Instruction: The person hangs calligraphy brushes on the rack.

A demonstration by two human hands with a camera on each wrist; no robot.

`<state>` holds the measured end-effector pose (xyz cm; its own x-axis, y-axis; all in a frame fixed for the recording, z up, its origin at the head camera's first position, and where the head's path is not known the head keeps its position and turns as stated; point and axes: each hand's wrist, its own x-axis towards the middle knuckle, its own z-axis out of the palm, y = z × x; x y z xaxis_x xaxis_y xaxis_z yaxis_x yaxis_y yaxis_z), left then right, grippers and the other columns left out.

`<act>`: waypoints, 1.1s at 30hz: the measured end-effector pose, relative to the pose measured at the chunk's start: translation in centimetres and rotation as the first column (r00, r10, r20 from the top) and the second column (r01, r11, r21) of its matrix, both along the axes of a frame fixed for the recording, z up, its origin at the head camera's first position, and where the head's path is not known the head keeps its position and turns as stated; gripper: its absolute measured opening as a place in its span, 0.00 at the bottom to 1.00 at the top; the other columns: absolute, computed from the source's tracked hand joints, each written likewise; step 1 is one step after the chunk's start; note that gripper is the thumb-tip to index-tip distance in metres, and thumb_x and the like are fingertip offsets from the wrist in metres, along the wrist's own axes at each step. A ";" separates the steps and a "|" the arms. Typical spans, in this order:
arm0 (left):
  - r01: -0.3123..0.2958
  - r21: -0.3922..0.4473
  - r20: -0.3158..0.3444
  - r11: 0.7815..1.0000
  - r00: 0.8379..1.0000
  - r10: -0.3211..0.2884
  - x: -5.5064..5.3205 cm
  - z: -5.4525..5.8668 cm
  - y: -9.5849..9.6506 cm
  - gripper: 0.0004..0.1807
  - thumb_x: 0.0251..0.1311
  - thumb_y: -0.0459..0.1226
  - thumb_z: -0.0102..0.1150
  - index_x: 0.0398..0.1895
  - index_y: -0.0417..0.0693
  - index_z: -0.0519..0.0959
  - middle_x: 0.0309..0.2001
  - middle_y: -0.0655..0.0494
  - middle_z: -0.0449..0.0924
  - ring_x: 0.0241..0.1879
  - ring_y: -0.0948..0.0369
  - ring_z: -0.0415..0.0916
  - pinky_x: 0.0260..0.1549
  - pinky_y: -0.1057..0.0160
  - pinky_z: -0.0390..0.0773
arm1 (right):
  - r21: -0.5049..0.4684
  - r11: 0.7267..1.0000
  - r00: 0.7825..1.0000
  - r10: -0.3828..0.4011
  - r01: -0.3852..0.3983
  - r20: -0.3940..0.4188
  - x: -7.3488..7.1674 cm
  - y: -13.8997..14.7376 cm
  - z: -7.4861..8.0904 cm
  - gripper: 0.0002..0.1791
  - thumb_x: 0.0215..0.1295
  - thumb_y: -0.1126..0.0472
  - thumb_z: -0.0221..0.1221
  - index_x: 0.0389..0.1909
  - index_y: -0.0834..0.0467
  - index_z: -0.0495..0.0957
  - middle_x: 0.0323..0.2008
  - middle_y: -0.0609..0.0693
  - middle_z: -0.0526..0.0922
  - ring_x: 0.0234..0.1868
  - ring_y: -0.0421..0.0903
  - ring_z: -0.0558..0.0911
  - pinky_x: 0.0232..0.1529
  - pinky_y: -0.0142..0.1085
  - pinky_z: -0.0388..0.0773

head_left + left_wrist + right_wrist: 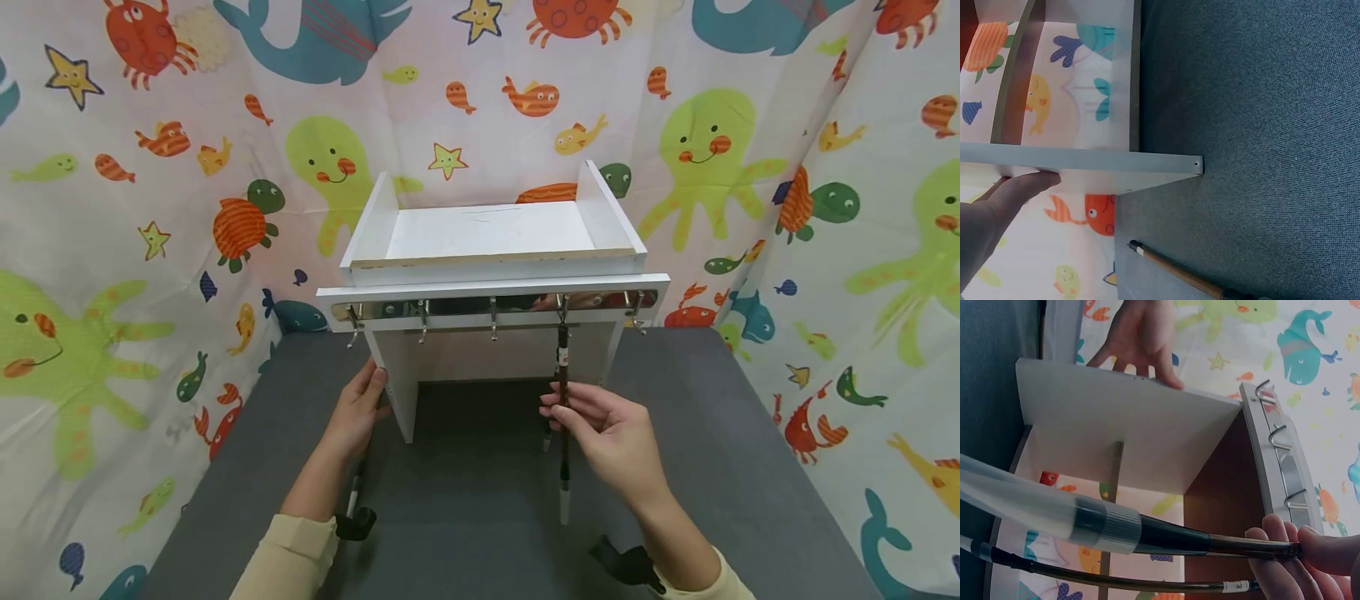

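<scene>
A white wooden shelf stand point(491, 271) has a strip of metal hooks point(493, 317) along its front. My left hand point(358, 408) touches the outer face of its left side panel point(393, 383), thumb near the front edge. Its other fingertips are partly hidden. My right hand point(607, 429) pinches the dark handle of a capped brush point(564, 454) between thumb and fingers. This brush hangs upright from a hook on the right, its translucent cap point(1019, 500) pointing down. Just behind it hangs a second brush point(1116, 583), partly covered in the head view.
Another brush point(1179, 273) with a brown handle lies on the grey tabletop point(480, 533), left of the stand. Curtains printed with sea animals point(450, 108) close off the back and sides. Black wrist straps point(626, 562) show on the forearms.
</scene>
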<state>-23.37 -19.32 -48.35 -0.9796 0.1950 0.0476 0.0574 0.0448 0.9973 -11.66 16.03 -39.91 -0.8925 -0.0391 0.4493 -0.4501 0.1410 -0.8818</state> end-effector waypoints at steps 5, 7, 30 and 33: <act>-0.009 -0.008 0.001 1.000 1.000 0.009 0.0 0.0 0.0 0.35 0.79 0.51 0.40 0.83 0.53 0.45 0.81 0.45 0.44 0.78 0.43 0.49 0.64 0.31 0.65 | 0.011 0.999 0.999 0.039 -0.039 -0.002 -0.3 -0.6 -0.4 0.17 0.65 0.71 0.64 0.55 0.69 0.81 0.45 0.63 0.88 0.42 0.46 0.90 0.40 0.37 0.86; -0.013 -0.005 -0.001 1.000 1.000 0.013 0.0 0.1 0.0 0.35 0.79 0.51 0.40 0.83 0.52 0.45 0.82 0.45 0.43 0.78 0.43 0.49 0.64 0.32 0.66 | 0.014 0.998 0.998 0.055 -0.055 0.006 -0.4 -0.9 -0.7 0.18 0.66 0.71 0.64 0.56 0.69 0.80 0.46 0.62 0.88 0.42 0.46 0.90 0.41 0.37 0.86; -0.005 -0.013 0.000 1.000 1.000 0.005 0.1 0.0 0.1 0.35 0.79 0.50 0.39 0.83 0.53 0.45 0.82 0.47 0.42 0.79 0.45 0.46 0.64 0.32 0.65 | 0.030 0.986 0.975 0.159 -0.165 0.157 -1.1 -3.7 -1.7 0.16 0.67 0.68 0.64 0.55 0.63 0.82 0.45 0.60 0.89 0.42 0.50 0.90 0.40 0.37 0.87; -0.004 -0.013 -0.007 1.000 1.000 0.004 0.1 0.1 0.1 0.35 0.80 0.50 0.39 0.83 0.53 0.45 0.82 0.47 0.42 0.79 0.45 0.46 0.64 0.31 0.65 | 0.027 0.986 0.972 0.156 -0.163 0.176 -1.1 -3.8 -2.0 0.16 0.67 0.68 0.64 0.55 0.63 0.82 0.45 0.60 0.89 0.42 0.50 0.90 0.40 0.37 0.87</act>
